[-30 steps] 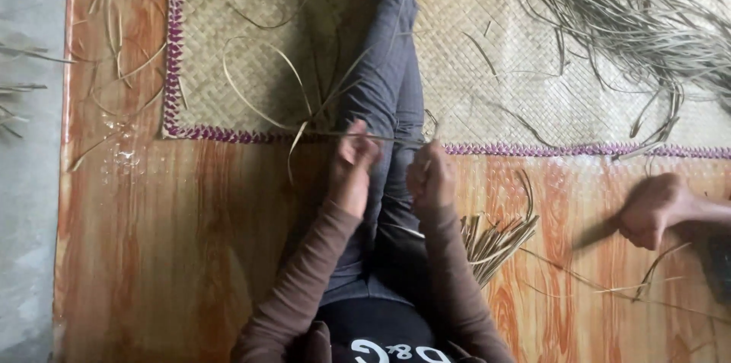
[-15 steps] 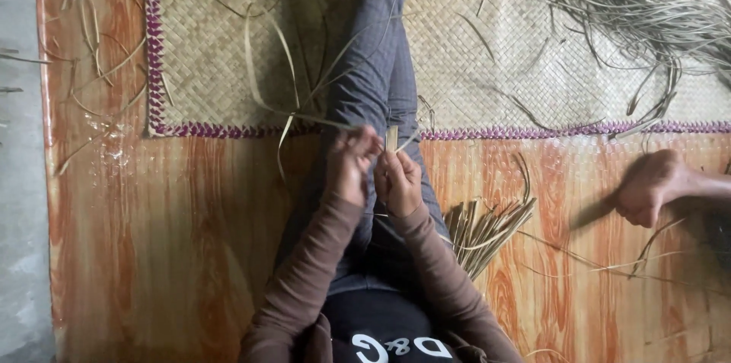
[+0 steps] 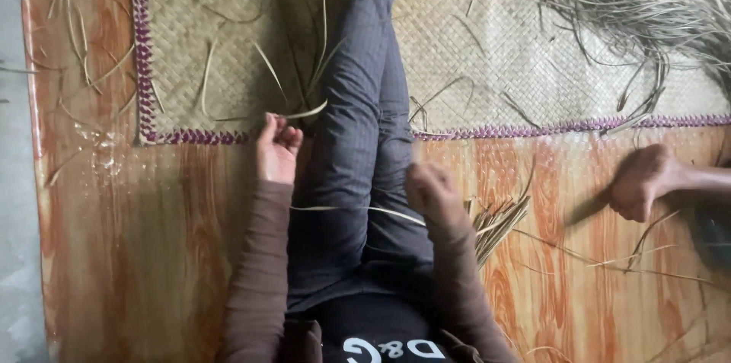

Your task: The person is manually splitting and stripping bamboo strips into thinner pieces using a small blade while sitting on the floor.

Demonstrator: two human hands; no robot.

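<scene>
My right hand (image 3: pixel 435 194) is clenched on a dry leaf strip (image 3: pixel 396 213) lying across my lap; blurry, tho. Left hand (image 3: pixel 276 151) pinches another strip (image 3: pixel 304 113) just over the woven mat (image 3: pixel 228 43) edge. Loose fibre pile (image 3: pixel 647 5) far right.

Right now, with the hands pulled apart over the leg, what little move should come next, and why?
Probably bring the hands back together. The left hand pinches a pale dry grass strip at the woven straw mat's purple edge, while the right hand is a closed fist by the bundle of dry strips, so the strip hangs loose between them.
</scene>
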